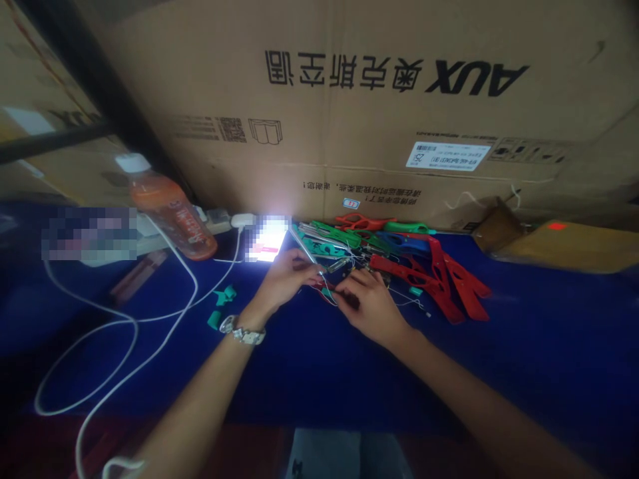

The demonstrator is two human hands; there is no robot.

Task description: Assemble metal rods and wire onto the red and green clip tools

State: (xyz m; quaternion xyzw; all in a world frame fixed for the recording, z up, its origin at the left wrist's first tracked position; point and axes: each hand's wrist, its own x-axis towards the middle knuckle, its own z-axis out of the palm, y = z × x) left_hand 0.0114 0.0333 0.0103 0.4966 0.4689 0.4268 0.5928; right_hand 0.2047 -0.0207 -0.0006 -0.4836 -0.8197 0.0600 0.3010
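My left hand (285, 278), with a watch (243, 330) on its wrist, is closed on a slim metal tube (308, 247) that slants up and away. Thin wires (327, 293) run from the tube's near end toward my right hand (373, 303). The right fingers are bent in a pinch beside that end; what they grip is mostly hidden. Just behind both hands lies a pile of long plastic lighter casings: red casings (446, 283), green casings (339, 234) and a blue casing (407, 245). Small teal plastic pieces (225, 295) lie left of my watch.
A tall cardboard box (319, 133) stands along the back. Left are a drink bottle (174, 216), a lit phone (269, 241) and a looping white cable (137, 322). A yellow-brown packet (574, 247) lies right on the blue tabletop (309, 379).
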